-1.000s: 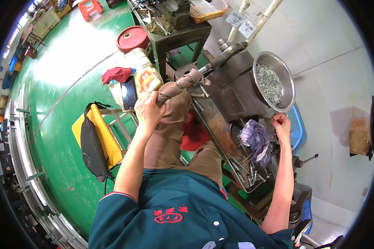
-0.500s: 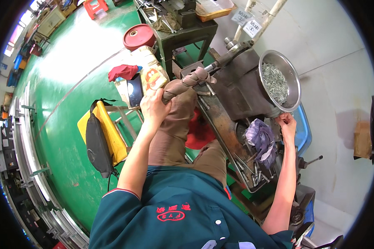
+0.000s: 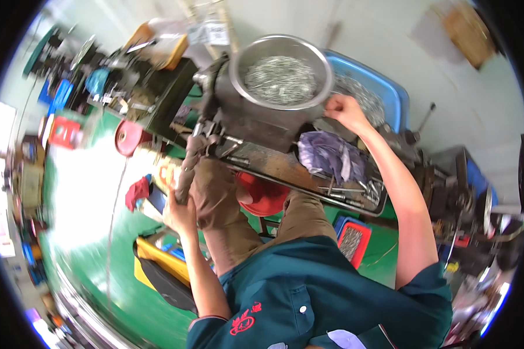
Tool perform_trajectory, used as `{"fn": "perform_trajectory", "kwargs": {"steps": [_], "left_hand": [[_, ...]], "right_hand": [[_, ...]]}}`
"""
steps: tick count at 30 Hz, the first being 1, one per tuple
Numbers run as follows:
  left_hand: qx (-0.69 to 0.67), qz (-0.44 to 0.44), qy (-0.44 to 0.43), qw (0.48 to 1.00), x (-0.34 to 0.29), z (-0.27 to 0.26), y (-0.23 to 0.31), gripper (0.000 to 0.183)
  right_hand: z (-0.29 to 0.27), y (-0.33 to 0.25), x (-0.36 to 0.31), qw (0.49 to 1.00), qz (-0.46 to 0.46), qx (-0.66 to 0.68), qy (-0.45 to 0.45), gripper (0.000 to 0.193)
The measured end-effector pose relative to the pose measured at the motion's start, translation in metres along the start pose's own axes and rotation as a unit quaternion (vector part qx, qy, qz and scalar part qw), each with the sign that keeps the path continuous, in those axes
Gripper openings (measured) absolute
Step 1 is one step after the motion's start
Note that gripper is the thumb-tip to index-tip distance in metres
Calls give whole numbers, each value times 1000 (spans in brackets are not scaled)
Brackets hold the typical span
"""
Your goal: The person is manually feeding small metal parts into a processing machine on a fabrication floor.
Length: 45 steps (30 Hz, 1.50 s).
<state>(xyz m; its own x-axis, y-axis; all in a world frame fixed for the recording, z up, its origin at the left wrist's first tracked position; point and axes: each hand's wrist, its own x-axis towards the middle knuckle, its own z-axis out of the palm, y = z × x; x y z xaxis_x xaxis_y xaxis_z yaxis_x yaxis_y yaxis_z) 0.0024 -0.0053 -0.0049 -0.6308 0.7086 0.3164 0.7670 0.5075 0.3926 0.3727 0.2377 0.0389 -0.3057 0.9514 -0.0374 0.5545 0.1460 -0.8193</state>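
Note:
My left hand [image 3: 180, 214] is wrapped round a machine lever [image 3: 187, 168] bound in brown cloth strips, beside my left thigh. My right hand [image 3: 346, 111] is at the dark machine body [image 3: 250, 125], just past the right edge of a metal bowl [image 3: 318, 63]. Its fingers are pinched together, and what they hold, if anything, is too small to make out. Inside the bowl lies a heap of thin silvery metal pins [image 3: 280, 80]. A crumpled purple rag [image 3: 332, 156] rests on the machine bed near my right forearm.
Behind my right hand stands a blue tub [image 3: 399, 96] of metal parts. Several loose tools [image 3: 355, 195] lie along the bed's front edge. A red bin [image 3: 365, 237] of small parts is below, right of my knees. A yellow chair [image 3: 166, 264] with a black bag stands left.
The view has swung to the right, bringing the blue tub and red bin into sight. My left hand keeps its grip on the lever; my right hand stays beside the bowl, fingers pinched.

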Motion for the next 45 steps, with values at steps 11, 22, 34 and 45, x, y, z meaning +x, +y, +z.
{"fn": "perform_trajectory", "kwargs": {"steps": [11,22,34,45], "left_hand": [[53,8,-17,998,1,-7,15,27],[57,21,12,998,1,-12,21,26],[151,30,18,988,37,-2,-11,27],[155,50,-20,986,82,0,-43,23]], "right_hand": [[-2,14,3,999,-38,9,10,16],[2,11,6,1000,-16,3,21,13],[2,8,4,999,-15,1,34,14],[-68,-2,21,967,64,-246,6,23]]}}
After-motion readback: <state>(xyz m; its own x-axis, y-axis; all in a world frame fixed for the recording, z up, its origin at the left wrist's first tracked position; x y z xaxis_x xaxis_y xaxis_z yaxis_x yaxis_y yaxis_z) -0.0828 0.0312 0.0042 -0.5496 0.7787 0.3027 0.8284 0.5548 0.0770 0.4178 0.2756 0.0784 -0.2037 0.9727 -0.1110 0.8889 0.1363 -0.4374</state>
